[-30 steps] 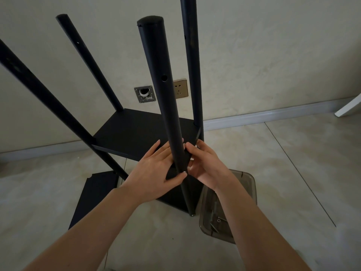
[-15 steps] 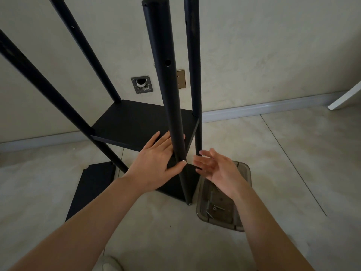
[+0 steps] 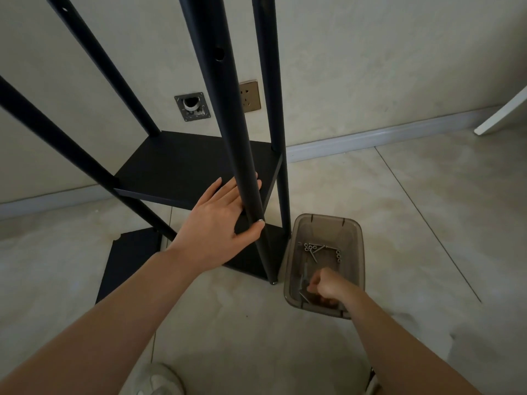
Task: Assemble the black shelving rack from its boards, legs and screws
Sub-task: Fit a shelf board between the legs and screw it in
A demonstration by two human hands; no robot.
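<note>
Screws (image 3: 322,250) lie in clear tub (image 3: 353,232); right hand (image 3: 325,286) inside.

A: Count of legs?
B: Four black legs (image 3: 228,109) are seen standing up from the rack.
A: Boards?
B: Three are counted: one mounted shelf board (image 3: 182,166), one bottom board (image 3: 251,260) under it, and one loose board (image 3: 128,258) laid flat on the floor at 9 o'clock of the rack's foot.
A: Bins, screws?
B: One clear bin (image 3: 356,246) at 3 o'clock of that foot. Screws (image 3: 313,252) are piled inside; an exact number cannot be told.
A: Hands?
B: Two are seen.
</note>
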